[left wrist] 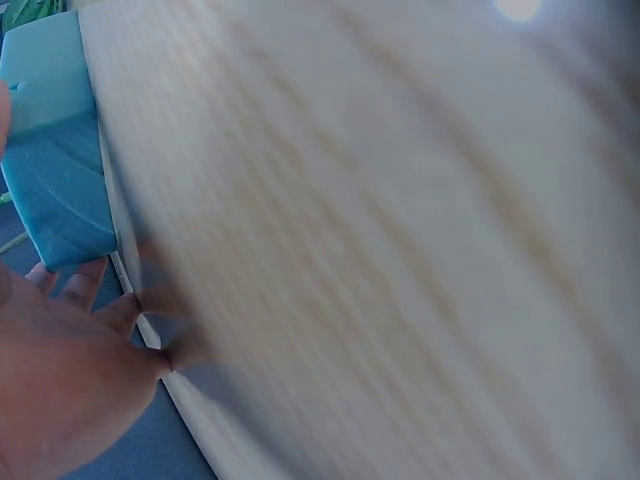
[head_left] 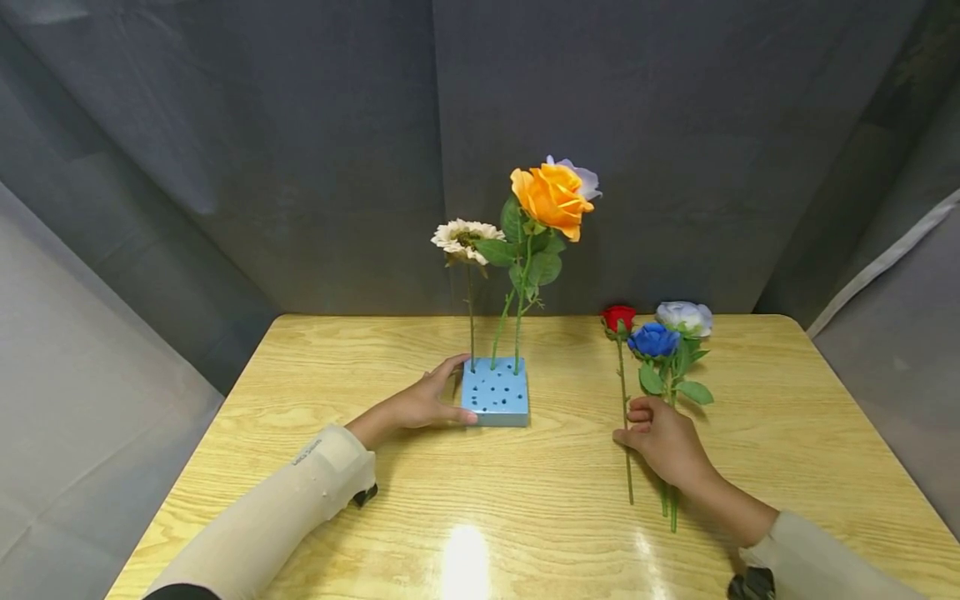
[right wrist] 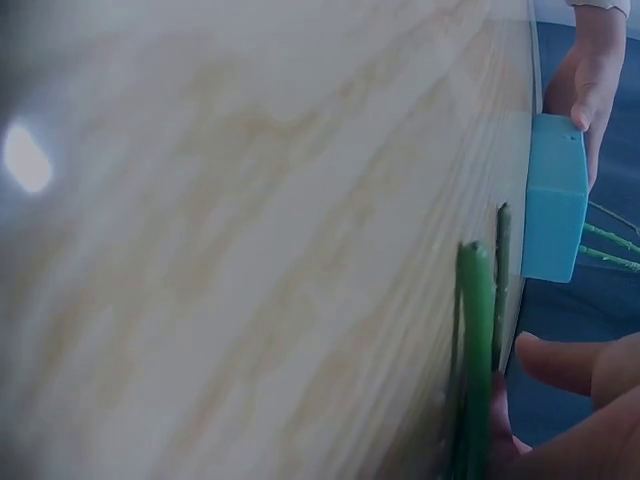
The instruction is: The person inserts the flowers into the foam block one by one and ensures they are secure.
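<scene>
— Left hand (head_left: 423, 406)?
— Gripping the blue block (head_left: 498, 420), which sits on the table (head_left: 547, 508) (three flowers (head_left: 552, 200) stand in it).
— Right hand (head_left: 667, 439)?
— At the stem of the red rose (head_left: 619, 318), lying right of the block; whether it pinches, I cannot tell.

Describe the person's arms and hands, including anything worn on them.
The long beige fabric left sleeve carries small dark lettering near its cuff; the beige fabric right sleeve matches in colour. A small black object shows at the left cuff and another at the right, both too indistinct to identify. The left hand and right hand wear no gloves.
</scene>
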{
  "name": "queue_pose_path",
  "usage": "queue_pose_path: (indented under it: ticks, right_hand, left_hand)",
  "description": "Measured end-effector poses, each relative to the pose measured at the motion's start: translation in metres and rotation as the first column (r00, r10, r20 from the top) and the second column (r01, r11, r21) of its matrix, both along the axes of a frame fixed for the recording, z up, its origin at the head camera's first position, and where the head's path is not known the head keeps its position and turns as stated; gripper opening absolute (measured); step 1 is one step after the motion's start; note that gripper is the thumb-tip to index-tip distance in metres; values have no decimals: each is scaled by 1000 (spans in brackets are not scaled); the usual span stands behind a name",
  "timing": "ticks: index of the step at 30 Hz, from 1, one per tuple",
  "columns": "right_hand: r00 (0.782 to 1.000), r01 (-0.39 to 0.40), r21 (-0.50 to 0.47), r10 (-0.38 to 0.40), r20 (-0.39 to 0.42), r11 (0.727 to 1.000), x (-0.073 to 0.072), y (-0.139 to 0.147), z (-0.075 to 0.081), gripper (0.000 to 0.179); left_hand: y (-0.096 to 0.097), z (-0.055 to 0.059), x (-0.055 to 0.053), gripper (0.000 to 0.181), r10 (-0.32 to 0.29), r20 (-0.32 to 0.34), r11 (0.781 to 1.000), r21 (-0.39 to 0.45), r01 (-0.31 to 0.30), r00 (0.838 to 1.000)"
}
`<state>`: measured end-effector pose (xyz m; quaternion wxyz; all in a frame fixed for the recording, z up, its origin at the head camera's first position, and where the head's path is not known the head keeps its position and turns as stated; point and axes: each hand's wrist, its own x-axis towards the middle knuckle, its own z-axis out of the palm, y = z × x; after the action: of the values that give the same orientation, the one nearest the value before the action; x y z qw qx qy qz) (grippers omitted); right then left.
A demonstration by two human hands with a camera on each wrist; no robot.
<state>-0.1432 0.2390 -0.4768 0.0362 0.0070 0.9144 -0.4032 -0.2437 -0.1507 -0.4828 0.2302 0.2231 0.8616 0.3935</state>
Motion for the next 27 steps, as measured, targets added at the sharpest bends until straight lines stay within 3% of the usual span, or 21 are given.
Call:
queue_pose_path:
  ticks: [18,23,27]
  right_hand:
    - [997,-72,87,73,1,994,-5,-2,3,56]
    - [996,-63,43,60,67,997,-8,0,7,62]
    - [992,-34,-47,40,120,998,-10,2,12,63]
  left_hand:
    - [0,1,2,114,7,13,1000,1,-7,1000]
    - [-1,1,2,113,13,17,1000,4,-13,1000]
    - [0,1,2,112,19,23,1000,6,-19,1000]
